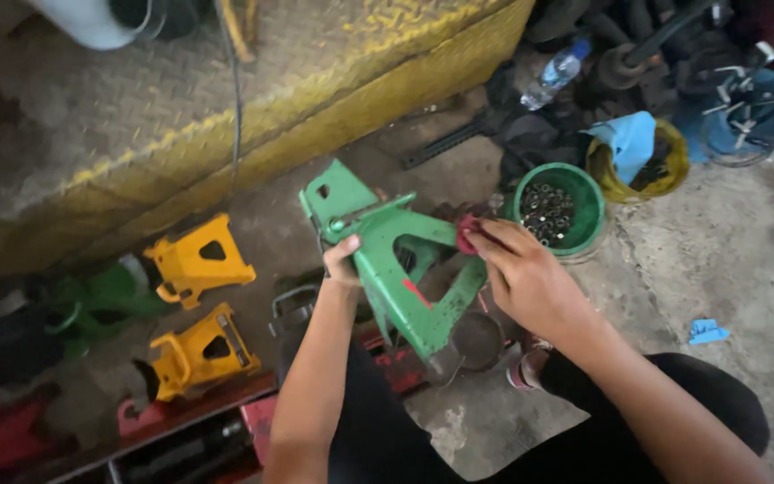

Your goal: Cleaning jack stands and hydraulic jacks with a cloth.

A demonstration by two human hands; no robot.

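A green metal stand frame [385, 269], triangular with an open middle, is propped above the floor between my arms. My left hand [342, 260] grips its left edge near the top. On the frame's right side, my right hand [521, 269] pinches a small red part [466, 235] against it. A round dark metal base [477, 341] lies under the frame's lower end. Just beyond my right hand stands a green bucket [584, 202] with several small metal rings in it.
Two yellow stand frames [197, 260] [201, 351] lie to the left, with green and red parts beside them. A yellow checker-plate ramp [253, 99] runs across the top. A yellow bucket [665, 170], a water bottle [555, 73] and dark tools crowd the top right.
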